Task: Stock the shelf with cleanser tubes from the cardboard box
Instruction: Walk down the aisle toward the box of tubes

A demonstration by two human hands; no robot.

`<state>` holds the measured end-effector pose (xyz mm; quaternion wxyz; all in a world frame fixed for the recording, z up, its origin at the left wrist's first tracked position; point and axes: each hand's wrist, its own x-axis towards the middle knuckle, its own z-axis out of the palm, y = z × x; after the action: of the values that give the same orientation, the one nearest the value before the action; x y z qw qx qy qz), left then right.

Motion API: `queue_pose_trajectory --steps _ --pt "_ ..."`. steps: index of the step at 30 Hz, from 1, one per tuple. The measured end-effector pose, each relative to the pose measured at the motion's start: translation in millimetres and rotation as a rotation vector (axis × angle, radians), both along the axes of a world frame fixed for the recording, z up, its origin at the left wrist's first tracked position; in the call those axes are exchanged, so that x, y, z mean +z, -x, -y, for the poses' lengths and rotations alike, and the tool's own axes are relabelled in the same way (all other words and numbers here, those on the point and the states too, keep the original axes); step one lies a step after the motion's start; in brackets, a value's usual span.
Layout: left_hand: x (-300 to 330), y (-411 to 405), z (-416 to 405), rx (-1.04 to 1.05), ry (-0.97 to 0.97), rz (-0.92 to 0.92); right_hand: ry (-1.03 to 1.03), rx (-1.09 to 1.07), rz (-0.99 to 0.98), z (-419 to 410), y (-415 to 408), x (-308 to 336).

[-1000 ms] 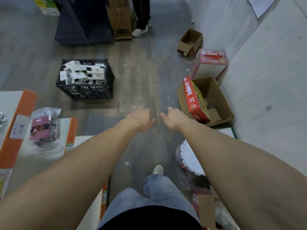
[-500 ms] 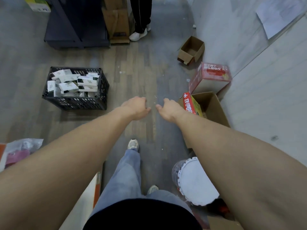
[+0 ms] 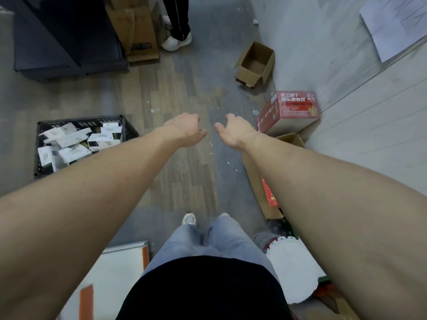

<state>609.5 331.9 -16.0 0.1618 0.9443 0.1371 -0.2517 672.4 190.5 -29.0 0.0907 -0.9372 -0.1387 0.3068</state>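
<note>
Hands, left (image 3: pixel 184 130) and right (image 3: pixel 235 132), hang loosely curled, empty, near small cardboard box (image 3: pixel 255 63).

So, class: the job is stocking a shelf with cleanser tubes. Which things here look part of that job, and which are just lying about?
Likely part of the job:
black crate of white cartons
left hand, holding nothing
right hand, holding nothing

Just lying about:
small open cardboard box, apparently empty
red carton
white disc

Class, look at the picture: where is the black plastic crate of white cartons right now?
In the head view, the black crate stands on the floor at the left, beyond the left forearm.
</note>
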Motion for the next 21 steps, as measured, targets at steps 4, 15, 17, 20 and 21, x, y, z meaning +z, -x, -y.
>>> queue_pose_trajectory --steps 4,15,17,20,21 --pt "-3.5 -59.0 -20.7 -0.03 -0.011 0.005 0.014 -0.045 -0.014 -12.1 -52.0 -7.5" --pt "-27.4 -238.3 -47.9 -0.122 -0.015 -0.034 -0.003 -0.158 -0.09 -43.1 -210.6 -38.8" --pt "-26.6 -266.7 -52.2 -0.147 -0.022 -0.037 -0.006 -0.172 -0.092 -46.0 -236.0 -38.4" --pt "-22.1 -310.5 -56.8 -0.191 -0.029 -0.048 -0.012 -0.231 -0.091 -43.6 -274.7 -35.4" --pt "-20.7 -325.6 -56.4 -0.211 -0.028 -0.049 -0.013 -0.254 -0.087 -40.8 -287.6 -34.1"
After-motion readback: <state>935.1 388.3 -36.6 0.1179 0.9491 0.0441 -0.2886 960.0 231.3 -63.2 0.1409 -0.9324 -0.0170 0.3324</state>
